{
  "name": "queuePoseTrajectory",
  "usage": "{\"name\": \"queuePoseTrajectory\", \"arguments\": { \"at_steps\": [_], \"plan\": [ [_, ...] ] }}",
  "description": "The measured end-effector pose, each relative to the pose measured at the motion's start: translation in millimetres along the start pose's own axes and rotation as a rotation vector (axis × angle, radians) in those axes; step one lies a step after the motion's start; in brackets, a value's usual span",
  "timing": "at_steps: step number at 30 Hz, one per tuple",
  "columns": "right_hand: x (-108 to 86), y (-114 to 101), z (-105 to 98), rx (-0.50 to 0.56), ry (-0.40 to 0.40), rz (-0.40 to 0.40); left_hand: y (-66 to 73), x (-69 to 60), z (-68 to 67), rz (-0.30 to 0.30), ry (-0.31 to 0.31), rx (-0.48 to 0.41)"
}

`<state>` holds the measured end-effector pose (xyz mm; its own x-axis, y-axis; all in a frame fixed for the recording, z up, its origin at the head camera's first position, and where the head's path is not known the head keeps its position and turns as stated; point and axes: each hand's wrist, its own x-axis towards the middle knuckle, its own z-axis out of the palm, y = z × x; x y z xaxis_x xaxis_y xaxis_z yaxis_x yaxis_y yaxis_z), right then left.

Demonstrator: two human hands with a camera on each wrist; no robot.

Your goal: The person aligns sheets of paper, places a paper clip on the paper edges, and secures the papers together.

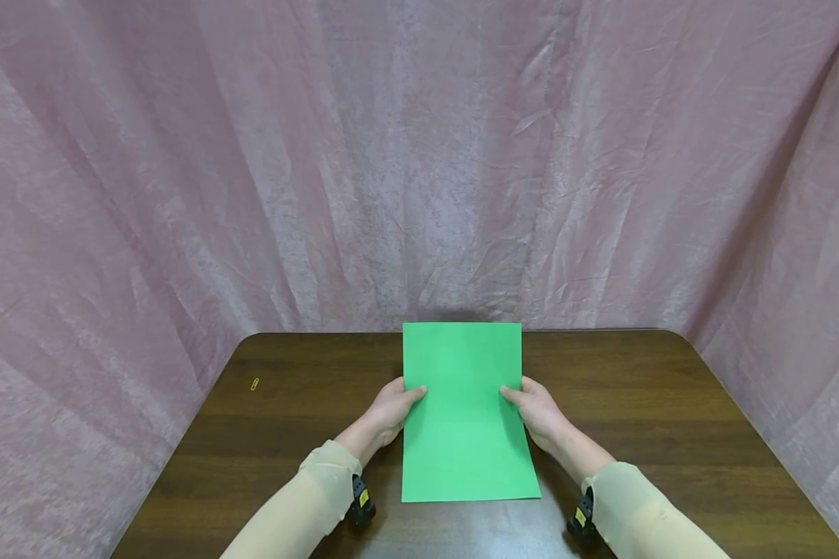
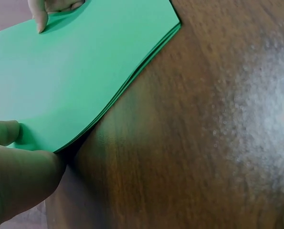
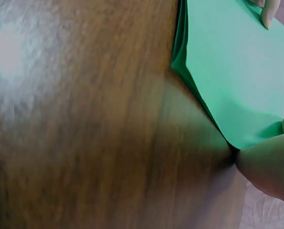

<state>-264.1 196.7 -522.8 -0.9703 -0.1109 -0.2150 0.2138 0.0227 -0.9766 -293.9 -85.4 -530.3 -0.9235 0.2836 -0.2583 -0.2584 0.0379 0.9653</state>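
At the far left of the worktop [image 1: 203, 466] lies a yellow paper clip [image 1: 255, 384], well apart from both hands and fastened to nothing. Next along comes the left hand [image 1: 391, 410], a dark device [image 1: 361, 505] strapped at its wrist by the pale sleeve; its grip is narrow, pinching the left edge of the green paper [image 1: 464, 419], with the thumb over the top face.

The paper itself is in the middle, long side running away from the person, held between the two hands above the worktop; whether its near edge touches the wood is hard to tell from these angles. The left wrist view shows several layers lying close along the left side.

On the right, the right hand [image 1: 541, 413] pinches the opposite edge just as narrowly, thumb on top. In the right wrist view the layers spread slightly at the near right corner.

As to progress, I judge the gathering into one bundle done, both hands having hold of it; what remains, as things lie, is that small spread at the corner and the clip, not yet on the paper
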Motion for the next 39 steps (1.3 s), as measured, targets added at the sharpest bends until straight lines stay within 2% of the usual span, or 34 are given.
{"name": "queuePoseTrajectory", "arguments": {
  "at_steps": [17,39],
  "plan": [
    [1.1,2.8,4.9,-0.019,0.061,0.003,-1.3,-1.1,1.1,0.009,-0.007,0.018],
    [0.1,8.4,1.8,0.014,0.025,-0.018,-3.0,-2.0,2.3,0.009,-0.004,0.011]
  ]
}}
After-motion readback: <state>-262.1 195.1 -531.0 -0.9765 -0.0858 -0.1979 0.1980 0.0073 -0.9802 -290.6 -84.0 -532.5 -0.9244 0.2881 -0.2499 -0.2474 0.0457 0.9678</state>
